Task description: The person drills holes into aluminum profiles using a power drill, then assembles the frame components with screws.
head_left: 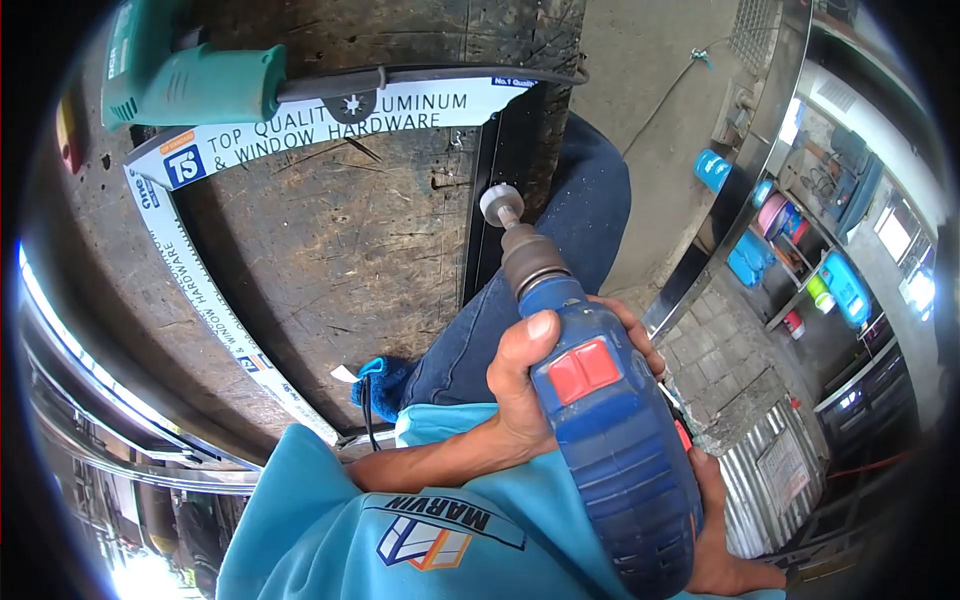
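Observation:
A blue power drill (625, 470) with a red switch on top is held in both hands. My left hand (525, 370) wraps round the drill's front body, thumb on the near side and fingertips showing on the far side. My right hand (710, 510) closes round the handle behind, mostly hidden by the drill. In the chuck (532, 260) sits a round, pale cup-shaped bit (501, 204), overlapping the black bar (483, 255) of a frame. White printed tape (340, 125) covers other sides of this frame, which lies on a scarred wooden bench (330, 250).
A green power tool (190, 85) lies at the bench's far left, its cord (430, 72) running along the taped side. A blue cloth (375, 385) is by my leg (585, 190). Shelved containers (845, 285) and a corrugated metal sheet (765, 480) stand to the right.

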Available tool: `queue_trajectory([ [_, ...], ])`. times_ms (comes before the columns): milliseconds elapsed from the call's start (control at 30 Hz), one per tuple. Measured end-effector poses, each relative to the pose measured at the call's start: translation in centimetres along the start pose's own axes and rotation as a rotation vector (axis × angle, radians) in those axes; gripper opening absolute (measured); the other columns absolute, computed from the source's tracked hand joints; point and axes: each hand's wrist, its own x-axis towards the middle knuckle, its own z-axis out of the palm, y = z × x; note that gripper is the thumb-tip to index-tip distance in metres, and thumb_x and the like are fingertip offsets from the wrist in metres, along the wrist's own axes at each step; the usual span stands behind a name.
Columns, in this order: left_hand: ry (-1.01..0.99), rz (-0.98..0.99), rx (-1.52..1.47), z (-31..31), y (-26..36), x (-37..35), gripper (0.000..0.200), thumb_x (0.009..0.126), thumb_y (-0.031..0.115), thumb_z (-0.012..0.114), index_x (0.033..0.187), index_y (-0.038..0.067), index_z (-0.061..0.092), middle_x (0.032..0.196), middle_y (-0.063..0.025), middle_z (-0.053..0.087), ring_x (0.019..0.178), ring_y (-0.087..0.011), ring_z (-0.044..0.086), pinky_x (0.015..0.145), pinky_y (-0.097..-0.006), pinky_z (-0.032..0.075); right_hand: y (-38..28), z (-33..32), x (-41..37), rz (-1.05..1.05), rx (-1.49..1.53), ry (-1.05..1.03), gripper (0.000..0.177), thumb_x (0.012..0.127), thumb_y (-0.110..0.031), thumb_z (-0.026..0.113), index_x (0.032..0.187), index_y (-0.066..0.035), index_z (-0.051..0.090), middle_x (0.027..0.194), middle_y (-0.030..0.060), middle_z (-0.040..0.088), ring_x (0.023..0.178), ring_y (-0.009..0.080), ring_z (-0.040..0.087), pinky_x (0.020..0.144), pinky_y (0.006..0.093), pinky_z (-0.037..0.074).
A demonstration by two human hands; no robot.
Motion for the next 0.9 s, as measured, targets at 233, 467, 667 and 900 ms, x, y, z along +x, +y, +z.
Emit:
queue_trajectory([
  [233,0.016,0.011,0.011,0.2,0.1,-0.1,0.067,0.073,0.055,0.053,0.101,-0.006,0.055,0.090,-0.0186,0.059,0.085,-0.0337,0.063,0.073,-0.0446,0.053,-0.2,0.4,0.0,-0.079,-0.078,0.092,0.094,0.078,-0.005,0.071,0.147,-0.006,0.007,0.123,0.0307,0.050,0.107,0.0413,0.057,0.090,0.0453,0.047],
  [467,0.020,0.016,-0.006,0.3,0.0,0.0,0.065,0.073,0.054,0.052,0.101,-0.005,0.056,0.091,-0.0187,0.060,0.085,-0.0337,0.063,0.073,-0.0440,0.053,-1.1,-0.1,0.8,-0.095,-0.036,0.044,0.092,0.079,-0.003,0.070,0.147,-0.006,0.008,0.122,0.0299,0.052,0.105,0.0403,0.058,0.088,0.0416,0.049],
  [667,0.049,0.029,-0.047,0.0,-0.2,0.1,0.066,0.074,0.053,0.053,0.105,-0.005,0.054,0.092,-0.0186,0.059,0.089,-0.0331,0.062,0.075,-0.0440,0.052,-1.3,-0.4,0.8,-0.126,-0.326,0.095,0.090,0.081,-0.005,0.069,0.148,-0.009,0.010,0.123,0.0284,0.052,0.104,0.0390,0.059,0.089,0.0415,0.049],
  [900,-0.180,-0.003,-0.011,-2.0,0.1,0.4,0.075,0.077,0.059,0.052,0.119,-0.003,0.047,0.109,-0.0221,0.054,0.106,-0.0422,0.055,0.084,-0.0540,0.050,-0.8,-0.5,0.6,-0.008,-0.083,0.064,0.089,0.081,-0.007,0.069,0.148,-0.011,0.011,0.125,0.0280,0.051,0.106,0.0383,0.058,0.090,0.0419,0.047],
])
